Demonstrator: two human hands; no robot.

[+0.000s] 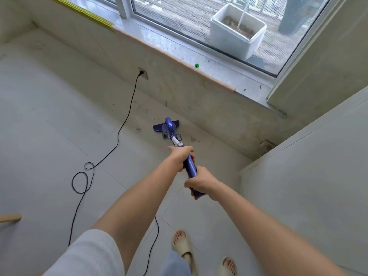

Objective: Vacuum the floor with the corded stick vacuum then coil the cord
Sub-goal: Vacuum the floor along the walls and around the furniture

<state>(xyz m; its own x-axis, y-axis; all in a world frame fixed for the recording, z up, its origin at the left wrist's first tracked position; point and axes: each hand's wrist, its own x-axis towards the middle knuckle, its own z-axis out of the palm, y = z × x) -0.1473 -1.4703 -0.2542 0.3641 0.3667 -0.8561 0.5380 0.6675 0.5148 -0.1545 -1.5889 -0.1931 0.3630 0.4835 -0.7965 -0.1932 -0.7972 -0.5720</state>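
The purple stick vacuum (169,128) stands on the pale tiled floor with its head against the base of the wall under the window. My left hand (180,156) grips the purple handle higher up the stick, and my right hand (199,183) grips the handle's end, closer to me. A black cord (119,134) runs from the wall socket (142,73) down across the floor, makes loose loops at the left, and trails back past my feet.
A low wall with a window sill (179,62) runs across the far side. A white cabinet (308,176) stands at the right. A white foam box (237,30) sits outside the glass. A wooden piece (10,218) shows at the left edge.
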